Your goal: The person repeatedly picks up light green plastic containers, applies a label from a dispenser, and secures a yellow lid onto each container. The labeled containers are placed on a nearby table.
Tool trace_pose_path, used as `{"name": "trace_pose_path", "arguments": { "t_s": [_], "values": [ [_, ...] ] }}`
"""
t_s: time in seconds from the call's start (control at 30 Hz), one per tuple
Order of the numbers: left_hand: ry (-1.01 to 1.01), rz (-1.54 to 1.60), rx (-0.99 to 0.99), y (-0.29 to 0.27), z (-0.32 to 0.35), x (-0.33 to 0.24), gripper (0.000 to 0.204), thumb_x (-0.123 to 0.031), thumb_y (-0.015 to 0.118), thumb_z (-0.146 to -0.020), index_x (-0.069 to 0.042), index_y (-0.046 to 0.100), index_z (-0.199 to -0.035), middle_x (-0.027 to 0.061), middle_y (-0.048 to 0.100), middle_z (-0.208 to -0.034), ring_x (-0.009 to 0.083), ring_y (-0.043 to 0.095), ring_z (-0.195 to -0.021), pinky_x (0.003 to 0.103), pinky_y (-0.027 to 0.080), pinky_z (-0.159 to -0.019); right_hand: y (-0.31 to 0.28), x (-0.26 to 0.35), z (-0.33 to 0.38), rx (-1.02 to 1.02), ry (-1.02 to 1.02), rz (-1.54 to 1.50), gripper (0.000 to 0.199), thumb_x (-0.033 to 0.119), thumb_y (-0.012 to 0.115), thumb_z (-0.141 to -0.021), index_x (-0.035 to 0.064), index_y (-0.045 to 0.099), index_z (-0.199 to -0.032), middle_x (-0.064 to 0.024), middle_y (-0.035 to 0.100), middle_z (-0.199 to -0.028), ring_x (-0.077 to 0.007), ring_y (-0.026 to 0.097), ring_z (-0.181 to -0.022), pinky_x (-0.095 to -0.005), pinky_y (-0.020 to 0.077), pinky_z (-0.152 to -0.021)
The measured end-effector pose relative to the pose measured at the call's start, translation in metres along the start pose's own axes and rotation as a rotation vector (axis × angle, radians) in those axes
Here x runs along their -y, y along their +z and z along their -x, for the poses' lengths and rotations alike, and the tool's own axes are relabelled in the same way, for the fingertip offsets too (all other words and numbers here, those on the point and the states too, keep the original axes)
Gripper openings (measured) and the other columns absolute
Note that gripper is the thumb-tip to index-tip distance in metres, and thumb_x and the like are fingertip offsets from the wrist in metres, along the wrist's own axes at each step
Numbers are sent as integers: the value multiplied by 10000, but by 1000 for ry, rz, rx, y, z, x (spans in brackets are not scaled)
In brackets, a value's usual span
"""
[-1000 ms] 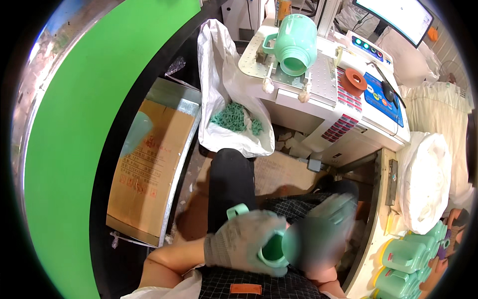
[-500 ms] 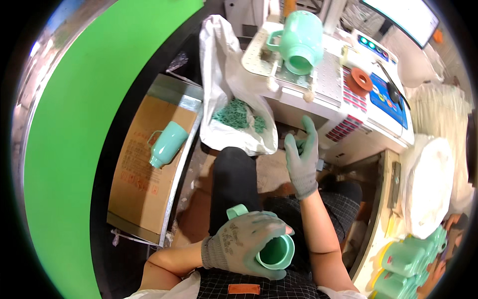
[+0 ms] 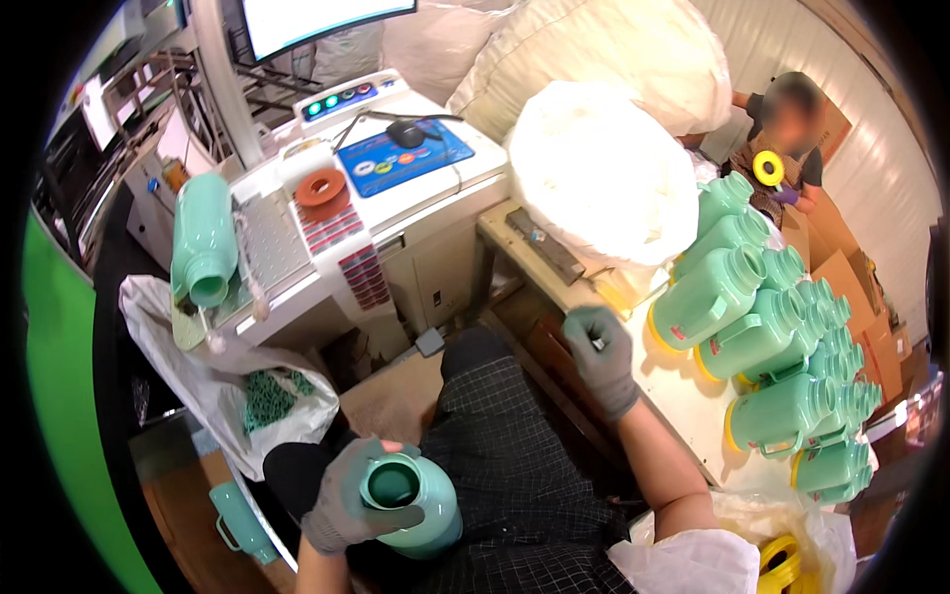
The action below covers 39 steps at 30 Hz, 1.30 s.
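One mint-green flask (image 3: 440,517) is held above the lap in the left hand (image 3: 344,498), whose gloved fingers wrap its shoulder; the wide mouth faces upward. The right hand (image 3: 604,361), also gloved, is raised near the edge of a pale counter (image 3: 683,401) with fingers curled; whether it encloses anything cannot be told. On that counter stand many similar yellow-based flasks (image 3: 787,337), closely grouped. Upper left: a horizontal flask (image 3: 205,233) beside a perforated plate (image 3: 280,246), with an orange-brown roll (image 3: 323,190) to its right. Lower left: a white sack (image 3: 178,332) containing green scraps (image 3: 269,401), and another flask (image 3: 244,523) lying on cardboard (image 3: 178,510). Background: a co-worker (image 3: 744,163) with a yellow ring (image 3: 758,168) in front.
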<state>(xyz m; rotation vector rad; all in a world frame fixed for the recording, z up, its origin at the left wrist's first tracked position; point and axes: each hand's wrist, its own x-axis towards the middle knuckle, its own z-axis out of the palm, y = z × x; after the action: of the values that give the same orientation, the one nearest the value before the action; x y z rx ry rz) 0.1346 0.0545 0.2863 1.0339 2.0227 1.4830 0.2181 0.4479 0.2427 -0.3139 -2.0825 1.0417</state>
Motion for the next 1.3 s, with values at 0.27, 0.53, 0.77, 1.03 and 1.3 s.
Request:
{"name": "trace_pose_path", "arguments": {
  "t_s": [0.27, 0.53, 0.77, 1.03, 1.3],
  "values": [
    [-99, -91, -3, 19, -20, -5, 770, -310, 1002, -626, -67, 656, -1269, 79, 730, -1122, 243, 735, -1034, 367, 578, -924, -33, -58, -203, -79, 111, 552, 401, 425, 694, -965, 70, 769, -1137, -159, 707, -1208, -342, 697, -1050, -463, 529, -931],
    [-114, -99, -194, 13, -5, -7, 728, -296, 1003, -659, -62, 657, -1256, 97, 734, -1127, 242, 721, -1022, 387, 560, -948, 19, -79, -246, -168, 8, 623, 279, 378, 683, -947, 157, 743, -1107, -152, 691, -1173, -364, 694, -1043, -470, 533, -957],
    [-59, -328, -58, 30, -13, -15, 723, -469, 884, -801, -120, 642, -1386, 123, 664, -1350, 313, 622, -1292, 438, 470, -1118, -33, -199, -252, -99, 207, 786, 367, 342, 727, -932, 91, 724, -1200, -213, 678, -1307, -405, 648, -1179, -487, 513, -1012],
    [-82, -393, -133, 32, 8, -4, 737, -531, 845, -818, -144, 616, -1401, 139, 602, -1312, 351, 563, -1289, 475, 426, -1138, -56, -101, -249, -148, 133, 590, 347, 308, 804, -881, -10, 689, -957, -172, 702, -923, -359, 660, -863, -449, 513, -822],
    [-45, -418, -92, 36, -12, -9, 741, -541, 832, -820, -127, 619, -1397, 162, 572, -1362, 368, 542, -1323, 482, 400, -1162, -79, -159, -260, -223, 188, 166, 295, 210, 809, -890, 15, 662, -1056, -71, 649, -751, -156, 545, -583, -336, 440, -553]
  ]
}}
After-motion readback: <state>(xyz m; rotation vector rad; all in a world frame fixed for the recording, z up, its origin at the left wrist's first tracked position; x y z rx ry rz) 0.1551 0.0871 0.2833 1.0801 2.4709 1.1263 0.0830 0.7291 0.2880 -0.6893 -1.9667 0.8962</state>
